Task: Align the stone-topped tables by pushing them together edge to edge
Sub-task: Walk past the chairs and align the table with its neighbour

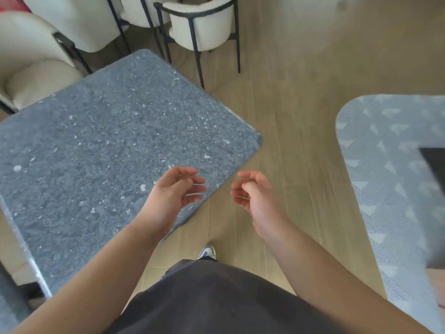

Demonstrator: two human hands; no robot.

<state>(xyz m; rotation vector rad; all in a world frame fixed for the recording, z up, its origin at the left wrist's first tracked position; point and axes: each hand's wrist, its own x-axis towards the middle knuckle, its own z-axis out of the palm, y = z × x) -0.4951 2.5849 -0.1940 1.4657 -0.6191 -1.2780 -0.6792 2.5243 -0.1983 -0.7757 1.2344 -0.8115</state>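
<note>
Wood floor [289,104]; both hands [173,191] [252,194] loose above stone-topped table [96,141] edge.

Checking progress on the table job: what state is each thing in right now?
Stone-topped table: bare top, untouched, angled.
Left hand: loosely curled, holding nothing, above the table's near corner.
Right hand: loosely curled, holding nothing, over the floor.
Patterned surface: apart from the table.
Chairs: upright, unoccupied.

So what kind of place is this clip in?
Probably a café or dining area: a stone-topped table, several matching cream upholstered chairs on black frames, wood-look floor and a patterned rug.
</note>
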